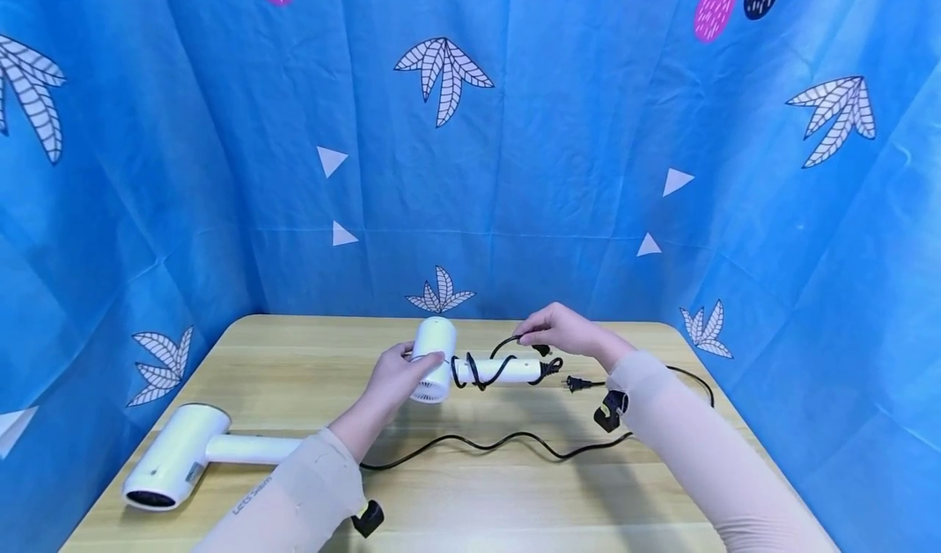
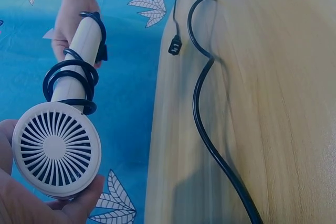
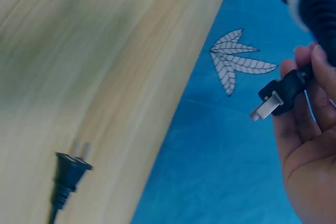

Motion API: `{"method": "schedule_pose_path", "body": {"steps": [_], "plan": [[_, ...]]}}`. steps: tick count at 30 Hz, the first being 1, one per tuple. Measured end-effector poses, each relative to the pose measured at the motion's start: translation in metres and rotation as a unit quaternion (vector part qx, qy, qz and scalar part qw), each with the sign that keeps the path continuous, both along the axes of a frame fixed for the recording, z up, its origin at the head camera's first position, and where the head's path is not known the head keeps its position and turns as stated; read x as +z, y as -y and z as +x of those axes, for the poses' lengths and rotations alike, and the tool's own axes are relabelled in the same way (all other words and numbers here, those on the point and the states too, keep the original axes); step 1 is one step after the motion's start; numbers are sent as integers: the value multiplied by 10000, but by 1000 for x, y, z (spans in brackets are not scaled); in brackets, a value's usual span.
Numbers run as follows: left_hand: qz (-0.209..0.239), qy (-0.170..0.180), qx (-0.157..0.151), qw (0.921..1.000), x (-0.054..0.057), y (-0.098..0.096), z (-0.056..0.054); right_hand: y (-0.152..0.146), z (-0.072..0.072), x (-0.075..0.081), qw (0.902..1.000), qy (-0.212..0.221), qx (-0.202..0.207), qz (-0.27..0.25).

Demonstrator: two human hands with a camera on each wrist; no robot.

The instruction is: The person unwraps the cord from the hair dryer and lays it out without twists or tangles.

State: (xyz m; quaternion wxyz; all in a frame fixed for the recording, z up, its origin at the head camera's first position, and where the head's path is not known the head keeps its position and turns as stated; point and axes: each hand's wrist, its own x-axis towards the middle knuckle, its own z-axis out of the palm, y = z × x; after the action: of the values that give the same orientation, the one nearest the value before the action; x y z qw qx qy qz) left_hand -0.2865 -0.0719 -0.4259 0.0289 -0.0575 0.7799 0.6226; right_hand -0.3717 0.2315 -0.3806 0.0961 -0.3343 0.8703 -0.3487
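My left hand grips a white hair dryer by its barrel, above the table. In the left wrist view, the slatted round grille faces the camera, with thumb and fingers around the barrel. A black cord is wound in several loops about the handle, which points right in the head view. At the handle's far end, my right hand pinches this cord close to its plug. The right wrist view shows that two-prong plug sticking out from the fingers.
A second white hair dryer lies on the wooden table at the left, partly behind the left forearm. Its black cord snakes rightward and curls back to a plug. A blue patterned curtain surrounds the table.
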Motion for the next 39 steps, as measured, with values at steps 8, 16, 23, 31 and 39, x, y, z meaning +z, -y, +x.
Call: {"method": "schedule_pose_path", "body": {"steps": [8,16,23,31,39], "plan": [[143,-28,51,9999,-1,2,-1,-7,-5,-23,9977,554,-155,-350],[95,-21,75,9999,0,3,1,-10,4,-41,9948,802,-281,-558],[142,-51,50,9999,1,4,2,-12,13,-56,9977,72,-75,-673],[235,-72,86,9997,1,9,1,-10,25,-65,9960,315,-423,-718],[222,-77,121,9997,1,14,-1,-10,39,-65,9964,480,-403,-562]]}}
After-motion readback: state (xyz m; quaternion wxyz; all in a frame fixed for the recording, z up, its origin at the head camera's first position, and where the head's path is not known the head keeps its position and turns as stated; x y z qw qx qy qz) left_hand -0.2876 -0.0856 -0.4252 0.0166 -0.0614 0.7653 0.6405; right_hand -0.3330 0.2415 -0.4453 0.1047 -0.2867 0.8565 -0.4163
